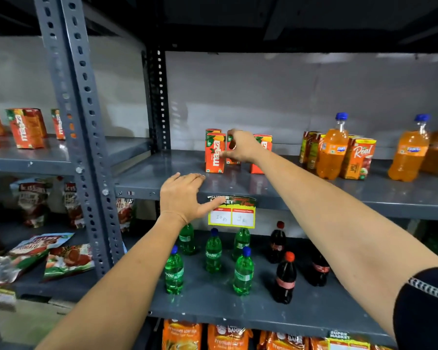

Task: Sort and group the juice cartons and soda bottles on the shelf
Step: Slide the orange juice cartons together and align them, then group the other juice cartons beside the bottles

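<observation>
Reaching: right hand (240, 146) — extended over the upper shelf (162, 178), fingers curled around the top of a middle Maaza carton (230, 157), thumb at its front face.
Left hand: left hand (183, 197) spread flat with fingers apart, gripping nothing, resting at the upper shelf's front edge just left of the price tag (232, 214).
Maaza group: front Maaza carton (215, 154) upright toward the shelf's left part; another carton (261, 157) partly hidden behind the right wrist.
Right part of the shelf: Real cartons (358, 159) upright, touching an orange soda bottle (331, 150); a second orange bottle (408, 152) stands near the right edge.
Lower shelf: green Sprite bottles (243, 272) grouped left, dark cola bottles (285, 279) right — all upright.
Neighbouring bay: more Maaza cartons (27, 128) on its shelf.
</observation>
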